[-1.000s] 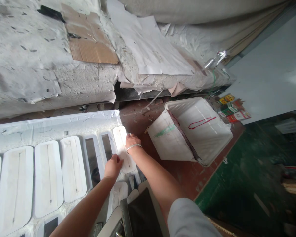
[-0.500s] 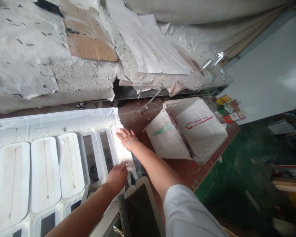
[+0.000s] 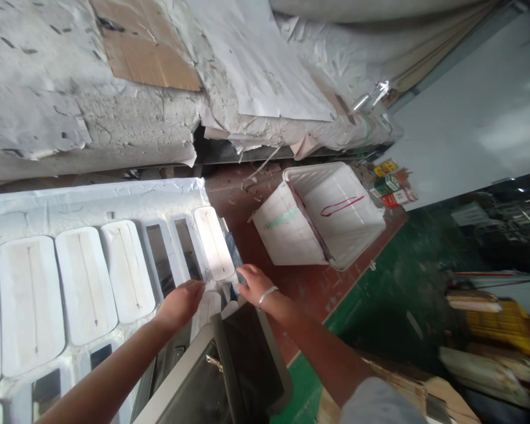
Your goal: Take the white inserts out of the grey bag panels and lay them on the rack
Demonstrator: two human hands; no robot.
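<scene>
A white rounded panel with a zipper line down its middle [image 3: 214, 242] lies at the right end of the white-covered table. Just below and left of that panel is my left hand [image 3: 183, 303], its fingers loosely bent and nothing seen in them. My right hand [image 3: 257, 287], with a bracelet at the wrist, is by the panel's lower right corner, thumb and fingers apart. Below the hands stand dark bag pieces with pale borders [image 3: 258, 359], one with a metal zipper pull [image 3: 214, 363]. Another white panel [image 3: 208, 307] shows partly between the hands.
Several more white zippered panels [image 3: 85, 285] lie in a row to the left, beside pieces with dark windows [image 3: 160, 253]. A white plastic bin [image 3: 287, 227] stands on the red floor. Small boxes [image 3: 393, 185] sit behind it. A paper-covered bench [image 3: 136, 129] runs along the back.
Both my hands have come off the zippered panel and drawn back toward me; the right moved down and right, the left slightly left. The panel lies uncovered.
</scene>
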